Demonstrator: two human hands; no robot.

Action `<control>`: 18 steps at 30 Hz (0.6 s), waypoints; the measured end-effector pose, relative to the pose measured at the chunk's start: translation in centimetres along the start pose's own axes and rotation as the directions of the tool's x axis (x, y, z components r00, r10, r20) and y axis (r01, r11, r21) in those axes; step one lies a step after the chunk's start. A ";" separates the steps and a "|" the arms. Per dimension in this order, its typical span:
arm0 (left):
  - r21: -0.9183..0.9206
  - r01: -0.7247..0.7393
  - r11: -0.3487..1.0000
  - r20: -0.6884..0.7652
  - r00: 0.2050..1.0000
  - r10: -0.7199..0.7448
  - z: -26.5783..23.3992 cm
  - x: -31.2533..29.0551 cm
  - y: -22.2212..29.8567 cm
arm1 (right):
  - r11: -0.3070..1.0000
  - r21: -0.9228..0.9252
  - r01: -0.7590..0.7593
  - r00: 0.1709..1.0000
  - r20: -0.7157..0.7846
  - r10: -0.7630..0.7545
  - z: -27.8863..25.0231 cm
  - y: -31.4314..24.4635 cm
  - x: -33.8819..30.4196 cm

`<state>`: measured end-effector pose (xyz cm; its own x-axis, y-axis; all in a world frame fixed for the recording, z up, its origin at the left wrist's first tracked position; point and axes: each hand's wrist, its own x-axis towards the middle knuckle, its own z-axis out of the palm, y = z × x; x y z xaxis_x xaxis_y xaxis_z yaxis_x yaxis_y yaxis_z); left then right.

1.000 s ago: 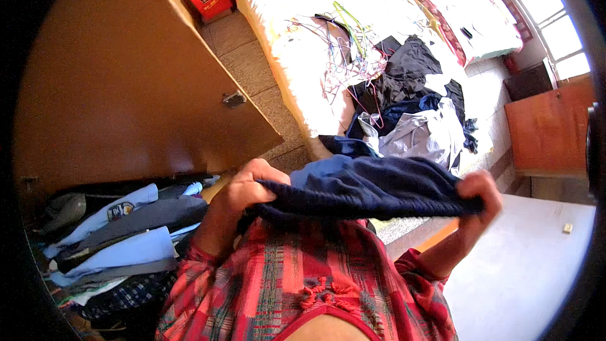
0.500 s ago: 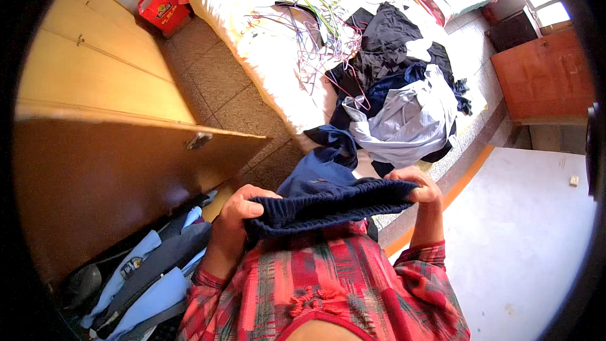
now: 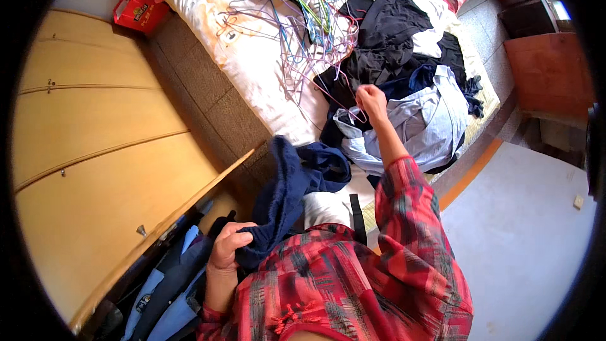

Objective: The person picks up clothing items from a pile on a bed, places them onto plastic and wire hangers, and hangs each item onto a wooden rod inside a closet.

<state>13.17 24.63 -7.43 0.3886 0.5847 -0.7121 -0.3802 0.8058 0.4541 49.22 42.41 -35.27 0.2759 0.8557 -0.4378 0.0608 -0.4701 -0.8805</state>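
Note:
A navy pullover (image 3: 278, 192) with a ribbed hem hangs from my left hand (image 3: 228, 246), whose thumb and fingers are closed on the hem. The far part of the pullover rests on the near edge of the bed. My right hand (image 3: 372, 102) reaches out over the clothes pile, its fingers curled at a thin pink clothes hanger (image 3: 353, 102) and seemingly closed on it. Just beside and beneath that wrist lies a pale grey-blue shirt (image 3: 420, 117). Black garments (image 3: 388, 28) are heaped beyond it.
Several tangled wire hangers (image 3: 303, 25) lie on the white-sheeted bed (image 3: 243, 98). At left, an open yellow wardrobe door (image 3: 107, 215) stands by hanging blue and dark clothes (image 3: 164, 290). A red box (image 3: 140, 9) sits on the floor. A white panel (image 3: 517, 233) is at right.
My right hand has let go of the pullover's hem and moved up and away to the hangers on the pile. The hem now droops from my left hand alone. The wardrobe door appears swung.

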 end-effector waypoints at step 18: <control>-0.086 0.028 0.996 -0.078 0.996 -0.034 1.4 3.9 0.2 | 0.896 -0.441 -0.055 0.998 -0.038 0.043 5.3 2.5 9.7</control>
<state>15.80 27.21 -9.38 0.3350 0.5475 -0.7668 -0.4399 0.8106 0.3866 46.95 50.74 -42.68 0.3144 0.8259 -0.4680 0.4625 -0.5638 -0.6843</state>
